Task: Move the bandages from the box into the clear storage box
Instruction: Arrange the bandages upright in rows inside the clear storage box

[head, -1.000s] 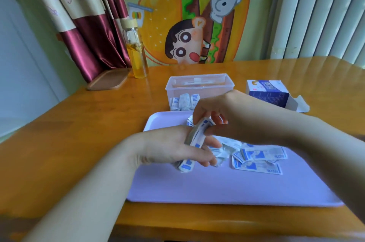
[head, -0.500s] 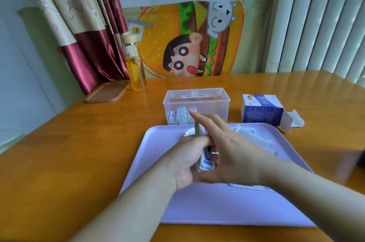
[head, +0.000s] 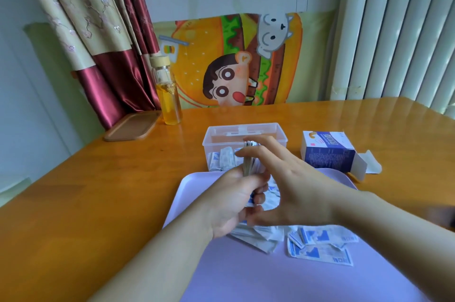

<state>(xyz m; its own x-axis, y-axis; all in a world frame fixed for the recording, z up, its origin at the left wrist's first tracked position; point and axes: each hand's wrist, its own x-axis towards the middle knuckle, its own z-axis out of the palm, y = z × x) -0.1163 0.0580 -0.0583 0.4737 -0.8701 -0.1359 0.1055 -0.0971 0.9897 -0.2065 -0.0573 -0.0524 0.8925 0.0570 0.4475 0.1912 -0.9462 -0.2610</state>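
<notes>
Lavender tray (head: 246, 282) nearest you, wooden table (head: 98, 190) under it. A second before, you had both hands low over the tray, the stack of bandages (head: 248, 166) leaning in your left hand (head: 236, 203) while your right hand (head: 295, 188) tidied its top. Half a second before, the stack stood squared and upright between the two hands. At this moment you had carried it up and forward. Its top edge showed against the front wall of the clear storage box (head: 246, 127), whether over the rim or short of it could not be told. Your left hand gripped the lower part of the stack, fingers curled round it. Your right hand lay against the stack's right side, fingers straight and spread, forefinger across the near edge; it steadied and did not grip. Stored bandages (head: 222, 160) lay in the left end of the clear storage box. Loose bandages (head: 320, 245) lay on the tray below your right wrist. The blue carton (head: 328, 156) lay on its side to the right, flap open, inside not visible. Judgement: squaring was finished, the drop into the box was the step in hand, and at least one more handful waited on the tray.
</notes>
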